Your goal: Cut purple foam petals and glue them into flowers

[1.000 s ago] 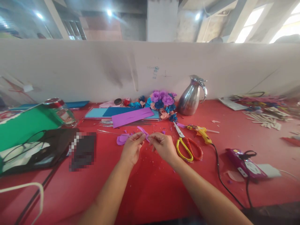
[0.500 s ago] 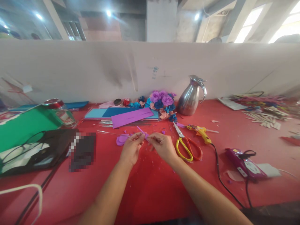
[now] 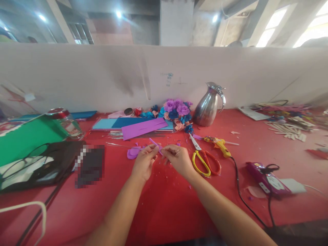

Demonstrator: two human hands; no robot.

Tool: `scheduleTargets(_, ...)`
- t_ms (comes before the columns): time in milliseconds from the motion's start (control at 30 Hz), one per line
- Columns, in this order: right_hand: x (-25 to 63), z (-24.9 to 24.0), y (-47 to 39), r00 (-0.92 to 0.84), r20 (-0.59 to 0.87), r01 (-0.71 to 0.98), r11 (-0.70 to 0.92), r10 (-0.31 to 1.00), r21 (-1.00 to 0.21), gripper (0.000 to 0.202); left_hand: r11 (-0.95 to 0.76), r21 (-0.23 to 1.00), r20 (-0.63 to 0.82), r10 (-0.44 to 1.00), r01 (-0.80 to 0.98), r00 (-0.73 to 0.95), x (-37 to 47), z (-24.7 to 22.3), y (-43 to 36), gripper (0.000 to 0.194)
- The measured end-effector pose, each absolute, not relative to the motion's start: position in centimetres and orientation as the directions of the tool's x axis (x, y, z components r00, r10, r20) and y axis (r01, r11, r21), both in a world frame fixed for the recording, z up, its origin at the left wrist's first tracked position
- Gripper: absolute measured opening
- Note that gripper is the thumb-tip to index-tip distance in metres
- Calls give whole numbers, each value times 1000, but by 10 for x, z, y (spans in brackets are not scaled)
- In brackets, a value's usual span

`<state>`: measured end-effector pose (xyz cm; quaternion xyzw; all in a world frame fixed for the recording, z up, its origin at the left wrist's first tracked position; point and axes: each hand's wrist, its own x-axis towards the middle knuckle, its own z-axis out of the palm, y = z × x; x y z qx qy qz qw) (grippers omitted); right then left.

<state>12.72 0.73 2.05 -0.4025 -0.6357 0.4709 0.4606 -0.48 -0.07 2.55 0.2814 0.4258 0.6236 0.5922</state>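
Between my fingertips is a thin purple paper strip, its free end pointing up and left. My left hand pinches it, with a thin wire running out leftward from that hand. My right hand pinches the strip's other end; the exact grip is partly hidden by the fingers. Cut purple paper petals lie just left of my left hand. Scissors with one yellow and one red handle rest open to the right of my right hand.
Behind my hands lie a purple paper sheet and a heap of paper flowers. A steel jug stands beside them. A yellow glue gun trails its cord to a purple power strip. A glass jar stands left.
Almost nothing differs. Both hands keep their pinch on the purple strip, with only a slight shift of the right fingers.
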Motion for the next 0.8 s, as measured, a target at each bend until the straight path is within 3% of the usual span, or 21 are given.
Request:
scheduleTargets(267, 130, 18, 4, -197, 312, 260, 356, 930, -898, 15, 32, 876, -141, 971, -482, -193, -7, 22, 0, 28)
scheduleTargets(400, 129, 19, 6, -238, 238, 152, 278, 942, -949, 15, 38, 891, -123, 979, -452, -160, -8, 22, 0, 26)
scheduleTargets(600, 130, 30, 8, -399, 34, -72, 6, 916, -997, 28, 78, 874, -140, 986, -480, -95, -8, 20, 0, 27)
scheduleTargets(700, 131, 32, 8, -363, 38, -114, -3, 931, -994, 28, 119, 855, -139, 990, -505, -2, -6, 21, -1, 30)
scheduleTargets(800, 130, 28, 9, -293, 77, -107, 47, 953, -993, 25, 106, 849, -139, 990, -518, -25, -4, 24, -2, 29)
